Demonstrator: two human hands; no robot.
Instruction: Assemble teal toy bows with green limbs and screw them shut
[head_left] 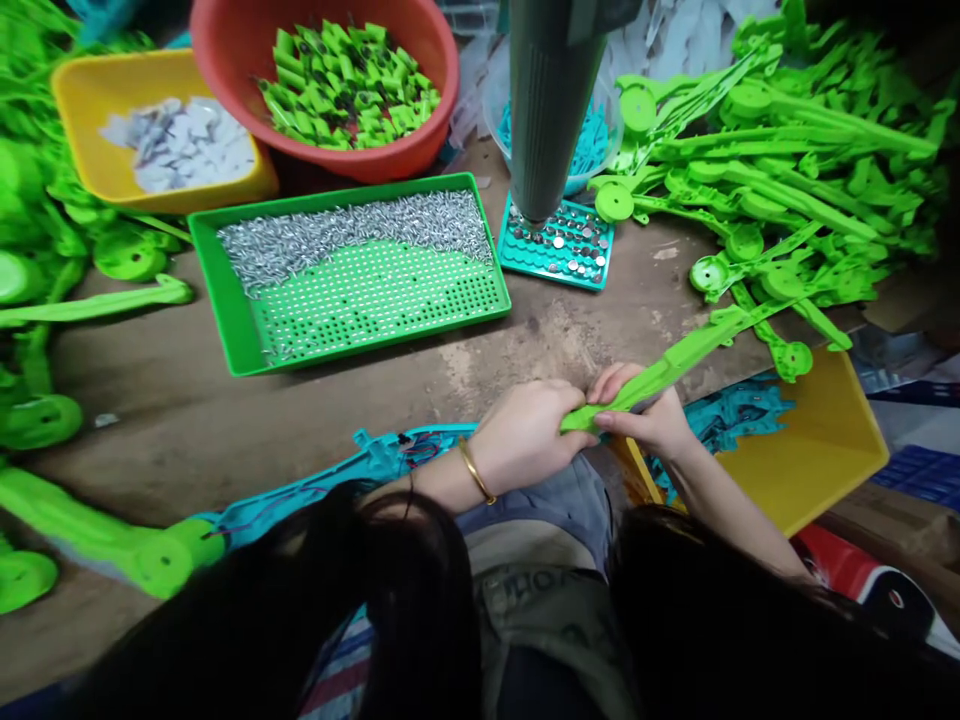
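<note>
So both hands are clamped on one long green plastic arm (675, 365) at the table's near edge: left hand (529, 432) fisted around its end, right hand (649, 415) pinching beside it, probably to steady it. One screw tray (232, 320), two yellow bins, one red bowl (225, 50) sit within reach.

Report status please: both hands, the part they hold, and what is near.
Left hand and right hand both closed on one long green plastic part. Part held above the table edge. Green screw tray ahead-left, yellow bin at right.
</note>
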